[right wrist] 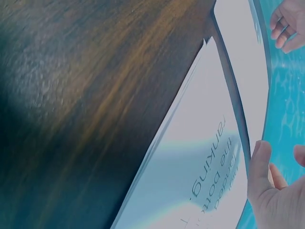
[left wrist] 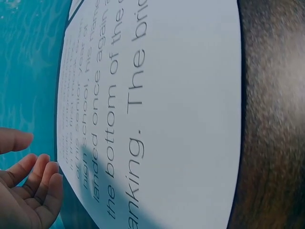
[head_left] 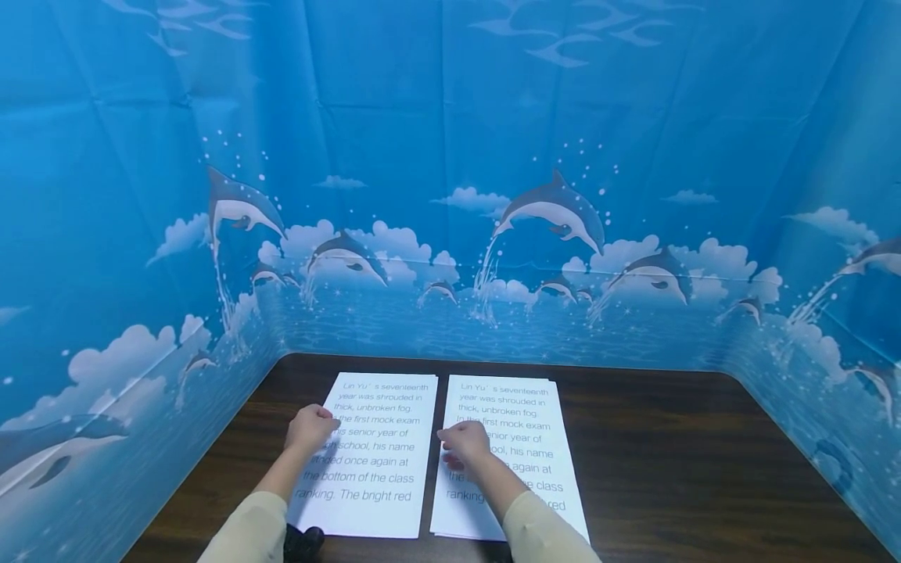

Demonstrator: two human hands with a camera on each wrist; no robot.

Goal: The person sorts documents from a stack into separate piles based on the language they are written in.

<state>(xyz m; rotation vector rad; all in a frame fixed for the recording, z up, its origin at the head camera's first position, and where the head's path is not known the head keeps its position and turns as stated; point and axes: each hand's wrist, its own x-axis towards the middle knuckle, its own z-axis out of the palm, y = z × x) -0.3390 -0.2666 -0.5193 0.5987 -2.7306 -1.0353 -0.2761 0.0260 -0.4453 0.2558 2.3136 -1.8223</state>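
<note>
Two stacks of white printed paper lie side by side with a narrow gap, the left stack [head_left: 369, 516] and the right stack [head_left: 461, 518]. Both top sheets carry the same English text in large type. My left hand [head_left: 312, 428] is over the left stack's outer edge; in the left wrist view that hand [left wrist: 31, 191] has its fingers loosely bent, thumb apart, holding nothing. Over the right stack's inner edge is my right hand [head_left: 466, 444], covering some words. From the right wrist, this hand [right wrist: 281, 195] shows a raised thumb and no sheet gripped; contact with the paper is unclear.
A dark wood-grain table [head_left: 669, 461] carries both stacks. Blue cloth [head_left: 436, 172] printed with dolphins and clouds surrounds the table at the back and sides. Next to my left sleeve, a small black object [head_left: 304, 541] sits at the near edge.
</note>
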